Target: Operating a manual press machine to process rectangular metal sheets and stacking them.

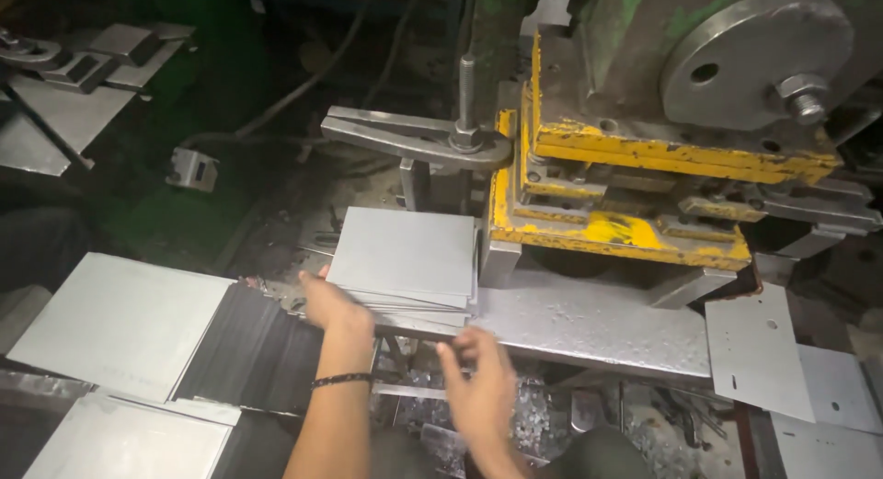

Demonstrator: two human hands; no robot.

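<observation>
Fingers of the left hand (324,301) are curled around the left edge of a small stack of grey metal sheets (405,256), which lies on the steel bed (589,323) of a press, just beside its yellow die block (614,229). Fingers of the right hand (478,380) are loosely bent and a little spread at the front edge of the same bed, just below the stack; it is blurred, so I cannot tell if they pinch anything. Larger stacks of sheets (120,323) rest at the left, and punched plates (756,350) at the right.
</observation>
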